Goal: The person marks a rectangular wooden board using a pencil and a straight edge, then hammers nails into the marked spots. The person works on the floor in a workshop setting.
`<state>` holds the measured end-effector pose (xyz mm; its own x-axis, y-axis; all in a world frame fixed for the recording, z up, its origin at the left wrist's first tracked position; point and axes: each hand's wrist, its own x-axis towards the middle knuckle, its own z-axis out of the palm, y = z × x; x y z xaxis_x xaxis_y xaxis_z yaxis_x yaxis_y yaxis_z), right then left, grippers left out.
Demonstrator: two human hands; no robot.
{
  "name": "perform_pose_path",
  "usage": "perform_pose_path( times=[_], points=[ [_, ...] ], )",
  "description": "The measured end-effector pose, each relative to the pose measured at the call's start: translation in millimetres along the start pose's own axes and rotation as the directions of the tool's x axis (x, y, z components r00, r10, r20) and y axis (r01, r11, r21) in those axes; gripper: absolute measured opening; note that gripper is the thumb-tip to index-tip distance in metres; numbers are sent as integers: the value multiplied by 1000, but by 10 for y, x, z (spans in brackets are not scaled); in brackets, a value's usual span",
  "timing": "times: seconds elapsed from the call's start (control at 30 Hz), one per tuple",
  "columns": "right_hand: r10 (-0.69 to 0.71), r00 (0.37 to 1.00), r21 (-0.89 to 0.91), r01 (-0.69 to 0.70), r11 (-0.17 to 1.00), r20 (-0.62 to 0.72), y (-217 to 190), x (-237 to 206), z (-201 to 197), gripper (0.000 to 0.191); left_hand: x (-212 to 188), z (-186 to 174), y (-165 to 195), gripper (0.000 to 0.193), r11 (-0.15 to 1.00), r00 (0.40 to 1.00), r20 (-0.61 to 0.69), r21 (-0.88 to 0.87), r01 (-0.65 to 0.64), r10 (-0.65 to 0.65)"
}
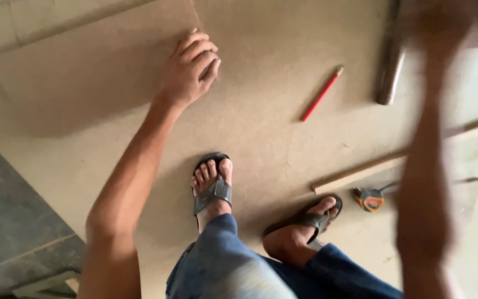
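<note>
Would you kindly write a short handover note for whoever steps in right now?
Left hand: fingers curled on the edge of a smaller brown board lying on the large fibreboard sheet.
Right hand: raised and blurred; I cannot tell what it holds.
Nearby on the sheet: red pencil, tape measure, wooden strip, dark cylinder.
Done: no cut or mark visible.
Left: cannot tell.

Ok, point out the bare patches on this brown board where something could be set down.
Bare board lies between the left hand and the red pencil, and below the pencil down to the sandalled feet. It is crowded lower right, around the pale wooden strip, the yellow tape measure and the blurred right hand.
</note>
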<state>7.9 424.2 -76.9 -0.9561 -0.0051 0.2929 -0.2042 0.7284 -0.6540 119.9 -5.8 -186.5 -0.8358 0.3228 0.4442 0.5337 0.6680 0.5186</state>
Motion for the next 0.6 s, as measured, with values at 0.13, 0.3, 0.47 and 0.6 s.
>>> perform_pose_path(
  times=[0.13, 0.3, 0.47, 0.6],
  points=[
    [84, 942, 518, -252, 817, 326, -779, -580, 1231, 21, 1, 53, 372, 5, 982, 982, -127, -141, 124, -143],
    [299, 890, 519, -446, 729, 345, -1104, -670, 1674, 28, -148, -20, 690, 4, 934, 930, -202, -251, 254, -307],
    [327, 897, 476, -436, 764, 296, -1058, -645, 1464, 35, -46, 16, 730, 6, 832, 874, -134, -401, 384, -467],
    [293, 906, 545, -418, 727, 305, -1089, -660, 1373, 35, 215, 156, 756, 18, 781, 854, -131, -490, 387, -504]
  ],
)
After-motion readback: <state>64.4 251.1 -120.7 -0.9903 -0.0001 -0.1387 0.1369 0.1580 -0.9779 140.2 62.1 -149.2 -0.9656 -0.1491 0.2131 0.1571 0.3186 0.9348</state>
